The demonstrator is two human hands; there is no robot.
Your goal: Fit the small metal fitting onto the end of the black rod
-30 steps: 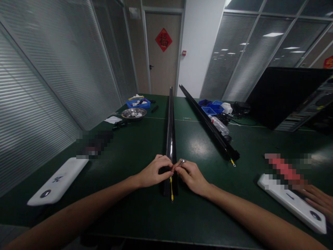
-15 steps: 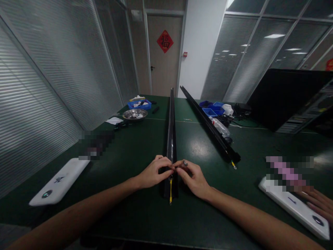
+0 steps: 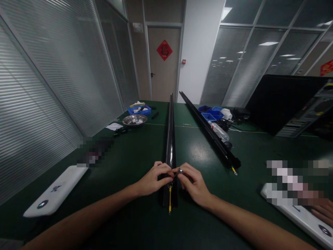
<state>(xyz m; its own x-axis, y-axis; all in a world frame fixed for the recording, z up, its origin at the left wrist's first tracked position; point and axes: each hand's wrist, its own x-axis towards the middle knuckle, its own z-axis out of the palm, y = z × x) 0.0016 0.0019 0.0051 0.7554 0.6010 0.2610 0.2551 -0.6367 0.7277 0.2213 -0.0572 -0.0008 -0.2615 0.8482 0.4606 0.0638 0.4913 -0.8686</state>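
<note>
A long black channel-shaped rail (image 3: 170, 139) runs away from me along the middle of the table. A yellow wire with a ring terminal (image 3: 170, 201) comes out near its close end. My left hand (image 3: 157, 177) is at the rail's left side, thumb and fingers pinched over the channel; what they grip is hidden. From the right, my right hand (image 3: 192, 180) meets it, its fingers closed around a small shiny metal piece (image 3: 180, 170). The fingertips of both hands nearly touch above the wire.
A second black rail (image 3: 210, 130) lies to the right, beside blue bins (image 3: 208, 116) and a plastic bottle (image 3: 220, 132). Far left are a metal bowl (image 3: 134, 120) and blue basket (image 3: 145, 111). White devices lie at both sides; another person's hand (image 3: 321, 211) is at right.
The view has tilted up slightly, so the table sits lower. My right fingertips have drawn back a little from my left, showing more of the shiny piece.
</note>
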